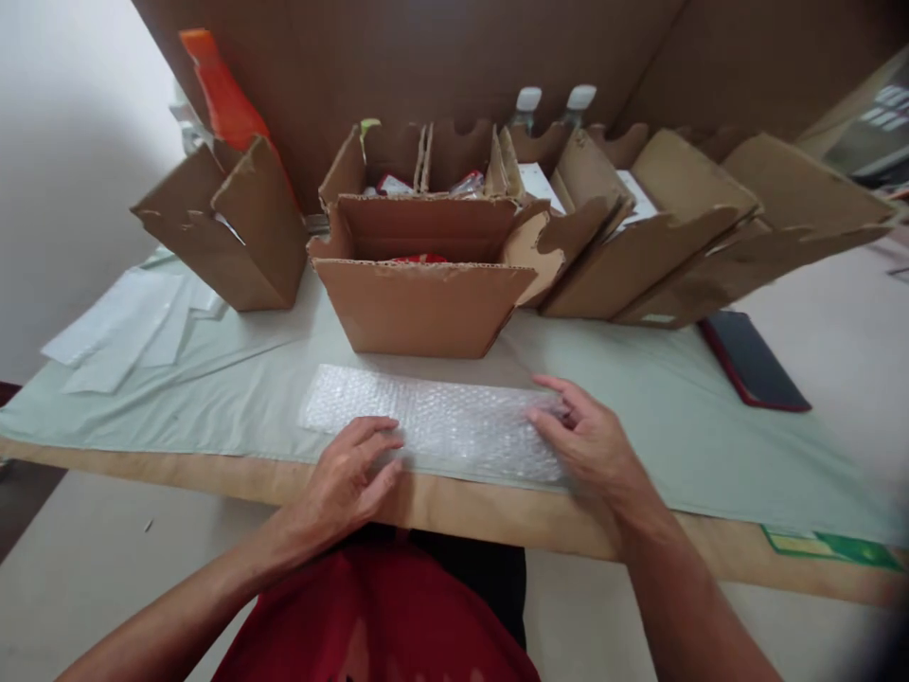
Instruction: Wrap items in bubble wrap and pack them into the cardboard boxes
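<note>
A strip of clear bubble wrap (454, 417) lies flat along the front of the cloth-covered table. My left hand (359, 469) rests at its near edge, left of the middle, fingers loosely spread and touching the wrap. At the right end of the strip is my right hand (586, 436), its thumb and forefinger apart over the wrap. Its other fingers are partly hidden. Just behind the strip stands an open cardboard box (433, 308) with something red inside, mostly hidden by the front wall.
Several cardboard bins (660, 227) stand behind, with two white-capped bottles (526, 100) beyond. On the left are another bin (259, 227), an orange object (227, 99) and flat bubble-wrap pieces (120, 327). A dark, red-edged flat object (757, 360) lies at right.
</note>
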### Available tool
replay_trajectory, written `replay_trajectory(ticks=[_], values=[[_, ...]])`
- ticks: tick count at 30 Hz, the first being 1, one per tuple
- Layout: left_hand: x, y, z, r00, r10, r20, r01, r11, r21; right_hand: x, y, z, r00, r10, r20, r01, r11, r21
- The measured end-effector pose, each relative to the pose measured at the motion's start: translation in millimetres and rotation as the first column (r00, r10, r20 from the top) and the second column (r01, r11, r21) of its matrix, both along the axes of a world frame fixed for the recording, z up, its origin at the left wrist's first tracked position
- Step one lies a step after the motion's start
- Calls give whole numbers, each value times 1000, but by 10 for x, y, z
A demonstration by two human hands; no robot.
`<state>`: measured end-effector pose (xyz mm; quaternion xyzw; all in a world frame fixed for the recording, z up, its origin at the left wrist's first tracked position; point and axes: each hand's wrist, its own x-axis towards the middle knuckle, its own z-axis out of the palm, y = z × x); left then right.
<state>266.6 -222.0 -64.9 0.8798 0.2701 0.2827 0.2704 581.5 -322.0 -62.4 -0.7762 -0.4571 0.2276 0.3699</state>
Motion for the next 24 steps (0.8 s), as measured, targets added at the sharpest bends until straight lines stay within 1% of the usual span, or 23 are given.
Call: replay_trajectory(ticks=[1,2,4,5,6,7,8,9,10,12,13,14,15,16,17,19,21,22,23,24], values=[[-19,25,-35,1000,5,-6,-5,1000,24,113,-52,3,993,-39,113,38,999,9],[-20,50,-50,1000,11,-12,-11,999,43,197,-94,5,967,-90,239,83,996,42],[40,103,-24,1000,14,-18,-13,996,87,245,-133,12,869,-188,457,130,979,156],[98,131,7,1000,10,-23,-7,993,119,195,-123,19,824,-204,528,109,972,206],[169,158,40,999,0,-35,5,988,157,95,-92,26,798,-184,573,59,971,230],[246,186,67,998,-14,-57,25,980,198,-51,-40,31,791,-121,600,-21,975,223],[323,213,81,995,-32,-97,54,971,234,-229,32,32,791,-20,612,-122,974,189],[389,239,78,987,-52,-152,91,961,260,-421,118,26,788,99,607,-225,965,134],[436,265,56,974,-68,-217,128,953,273,-605,209,11,772,229,593,-329,942,64],[443,320,-30,932,-86,-353,185,948,259,-863,358,-48,748,395,533,-435,899,-56],[401,351,-84,907,-90,-411,202,950,239,-907,389,-92,740,442,507,-461,882,-97],[335,384,-136,886,-88,-454,207,954,218,-888,376,-143,741,460,489,-462,878,-125],[254,416,-183,872,-86,-481,203,959,198,-810,314,-198,750,451,483,-442,886,-141],[168,444,-219,865,-85,-494,198,964,180,-683,208,-252,766,415,491,-396,906,-148],[87,466,-245,864,-88,-496,192,968,164,-522,67,-301,788,347,509,-317,937,-148],[-31,494,-268,874,-97,-476,182,974,136,-163,-255,-361,809,145,570,-87,988,-128],[-91,513,-265,893,-116,-434,181,977,110,139,-520,-353,778,-28,628,111,990,-93],[-109,527,-259,912,-101,-398,156,982,108,238,-601,-328,762,-81,642,164,984,-72],[-128,546,-252,933,-58,-354,106,987,118,297,-639,-295,759,-105,643,178,983,-51],[-151,570,-247,951,10,-310,35,990,139,319,-634,-260,768,-105,632,162,986,-32]])
